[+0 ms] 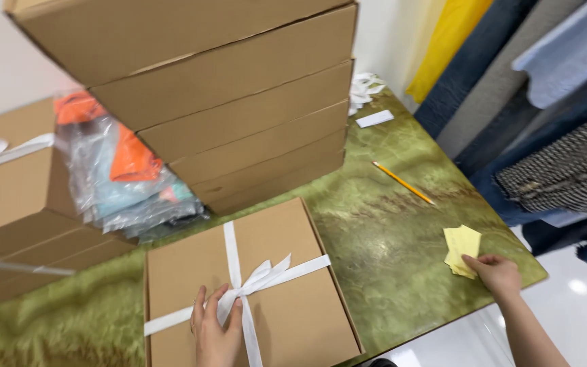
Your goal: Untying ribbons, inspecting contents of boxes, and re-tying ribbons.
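Left hand [215,333]: fingers [200,306] curled over the knot of the white ribbon [261,275], pinching it against the lid of the flat cardboard box [287,319]. Right hand [496,273]: fingertips pressed on the near edge of a small stack of yellow paper notes [461,249]; whether a note is actually pinched or only touched, cannot tell.

Judgement on technique: keep the left fingers pressing the knot down so the bow does not slacken; peel a single note with the right thumb, not the whole stack.

Box: plain brown, square, shallow, lying at the near edge of the green marbled bench [388,238]. Ribbon crosses it both ways and meets in a bow slightly left of centre, tails trailing right.

Around: a stack of similar boxes [239,115] behind it, bagged garments [127,177] to the left, a yellow pencil [403,183] well apart from the notes.
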